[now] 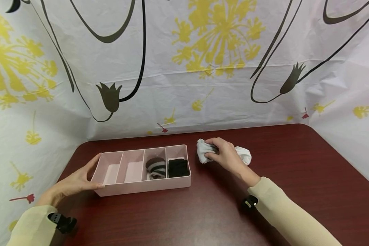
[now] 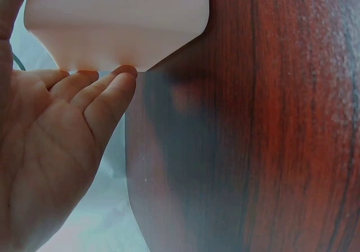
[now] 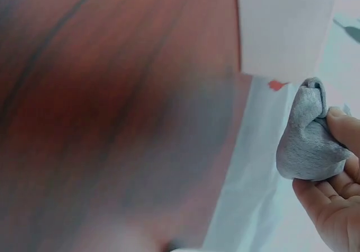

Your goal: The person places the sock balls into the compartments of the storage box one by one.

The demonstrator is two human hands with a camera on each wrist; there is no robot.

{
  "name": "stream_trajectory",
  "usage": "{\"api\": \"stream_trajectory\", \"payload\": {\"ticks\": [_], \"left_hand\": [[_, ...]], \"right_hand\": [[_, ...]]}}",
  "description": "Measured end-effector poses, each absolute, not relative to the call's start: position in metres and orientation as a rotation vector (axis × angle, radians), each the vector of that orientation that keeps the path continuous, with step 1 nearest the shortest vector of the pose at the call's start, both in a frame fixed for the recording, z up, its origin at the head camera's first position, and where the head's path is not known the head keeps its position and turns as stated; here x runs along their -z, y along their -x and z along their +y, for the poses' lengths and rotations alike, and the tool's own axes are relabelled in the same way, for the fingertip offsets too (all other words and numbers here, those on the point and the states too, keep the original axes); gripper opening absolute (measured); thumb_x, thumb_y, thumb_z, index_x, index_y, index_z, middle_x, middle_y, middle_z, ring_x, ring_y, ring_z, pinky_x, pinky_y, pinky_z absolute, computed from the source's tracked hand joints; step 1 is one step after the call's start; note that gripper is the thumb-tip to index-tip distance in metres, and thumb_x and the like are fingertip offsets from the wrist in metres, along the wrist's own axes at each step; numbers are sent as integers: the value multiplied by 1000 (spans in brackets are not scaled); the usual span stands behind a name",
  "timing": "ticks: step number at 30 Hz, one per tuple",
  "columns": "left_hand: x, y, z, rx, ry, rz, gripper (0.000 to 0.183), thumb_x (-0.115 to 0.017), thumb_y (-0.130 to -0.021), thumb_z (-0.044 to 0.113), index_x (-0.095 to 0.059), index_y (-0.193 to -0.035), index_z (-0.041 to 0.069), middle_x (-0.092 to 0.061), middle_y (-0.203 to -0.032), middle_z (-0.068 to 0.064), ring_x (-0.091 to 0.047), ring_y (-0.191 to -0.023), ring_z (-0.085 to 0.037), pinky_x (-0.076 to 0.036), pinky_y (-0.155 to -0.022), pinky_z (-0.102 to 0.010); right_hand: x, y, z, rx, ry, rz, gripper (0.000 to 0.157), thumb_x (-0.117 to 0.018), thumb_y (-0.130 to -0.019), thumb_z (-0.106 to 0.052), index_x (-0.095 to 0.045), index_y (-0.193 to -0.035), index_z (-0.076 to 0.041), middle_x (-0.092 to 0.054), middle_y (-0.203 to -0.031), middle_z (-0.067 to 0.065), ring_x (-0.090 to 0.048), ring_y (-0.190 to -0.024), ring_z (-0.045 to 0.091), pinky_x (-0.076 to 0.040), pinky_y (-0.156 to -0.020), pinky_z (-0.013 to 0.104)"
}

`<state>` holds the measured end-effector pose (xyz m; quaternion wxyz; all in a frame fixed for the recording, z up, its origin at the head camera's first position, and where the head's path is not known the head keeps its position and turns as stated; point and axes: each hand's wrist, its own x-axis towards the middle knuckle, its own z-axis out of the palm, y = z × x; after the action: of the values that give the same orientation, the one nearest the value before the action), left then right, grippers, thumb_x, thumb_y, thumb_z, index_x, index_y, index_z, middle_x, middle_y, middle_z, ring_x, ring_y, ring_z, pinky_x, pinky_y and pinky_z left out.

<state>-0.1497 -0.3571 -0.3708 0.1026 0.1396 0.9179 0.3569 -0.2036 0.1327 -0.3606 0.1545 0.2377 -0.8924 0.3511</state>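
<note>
My left hand [image 1: 77,179] grips the left end of a pink divided box [image 1: 147,186], thumb at the front corner and fingers at the back. In the left wrist view its fingertips [image 2: 126,72] meet the lower edge of the box's end wall. My right hand [image 1: 229,157] pinches a balled grey sock [image 3: 309,139] between thumb and fingers, just right of the box. Behind that hand lies a white cloth bundle [image 1: 243,155], partly hidden by it. A rolled striped sock [image 1: 156,168] and a folded black cloth piece [image 1: 177,168] sit in the two right compartments.
The dark red-brown table [image 1: 203,215] has rounded far corners. A white sheet with yellow flowers [image 1: 160,112] hangs behind it and along both sides. The box's two left compartments show bare floors. A dark wrist device [image 1: 63,222] is on the left sleeve, another [image 1: 250,203] on the right.
</note>
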Motion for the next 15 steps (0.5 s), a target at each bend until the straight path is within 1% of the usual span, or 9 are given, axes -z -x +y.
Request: {"api": "stream_trajectory", "payload": {"ticks": [4, 7, 10, 11, 12, 14, 15], "left_hand": [[371, 149, -357, -1058, -414, 2711, 108, -75, -81, 20, 0, -158, 12, -25, -153, -27, -25, -109, 19, -41, -94, -54], [371, 149, -357, -1059, -410, 2708, 108, -75, -81, 20, 0, -159, 13, -25, -153, -27, -26, -111, 18, -41, -95, -55], [371, 149, -357, -1044, -403, 2713, 108, -75, -81, 20, -1, -159, 14, -26, -152, -26, -31, -116, 9, -42, -94, -50], [371, 150, -358, -1050, -413, 2710, 108, -75, -81, 20, 0, -159, 13, -26, -152, -27, -33, -120, 2, -42, -94, -50], [371, 150, -358, -1041, -413, 2715, 108, -75, -81, 20, -1, -159, 13, -26, -152, -27, -33, -121, 0, -42, -93, -46], [371, 150, -358, -1034, -416, 2722, 108, -75, -81, 20, -1, -159, 13, -27, -152, -27, -34, -122, -3, -43, -93, -42], [371, 150, -358, -1036, -420, 2722, 108, -76, -81, 20, -1, -159, 13, -26, -152, -27, -33, -121, 1, -43, -92, -39]], "right_hand": [[352, 200, 119, -1068, -696, -2515, 37, -81, -76, -6, -69, -112, -3, -71, -104, 11, -66, -93, 22, -54, -80, 34], [346, 198, 106, -1110, -723, -2487, 38, -81, -76, -6, -70, -112, -3, -70, -103, 11, -65, -92, 21, -54, -80, 33], [339, 195, 92, -1161, -768, -2470, 38, -81, -76, -7, -70, -112, -2, -70, -103, 11, -64, -91, 21, -54, -79, 32], [337, 194, 86, -1176, -783, -2465, 37, -81, -77, -7, -69, -112, -2, -69, -103, 12, -64, -91, 21, -54, -78, 32], [335, 194, 81, -1186, -798, -2463, 37, -81, -77, -7, -69, -112, -2, -69, -103, 11, -64, -91, 20, -54, -78, 31], [332, 193, 70, -1198, -830, -2457, 37, -80, -77, -7, -69, -113, -2, -69, -103, 11, -63, -90, 19, -54, -77, 31], [331, 192, 65, -1201, -844, -2454, 37, -80, -78, -8, -69, -113, -2, -69, -103, 11, -62, -89, 19, -53, -76, 30]]}}
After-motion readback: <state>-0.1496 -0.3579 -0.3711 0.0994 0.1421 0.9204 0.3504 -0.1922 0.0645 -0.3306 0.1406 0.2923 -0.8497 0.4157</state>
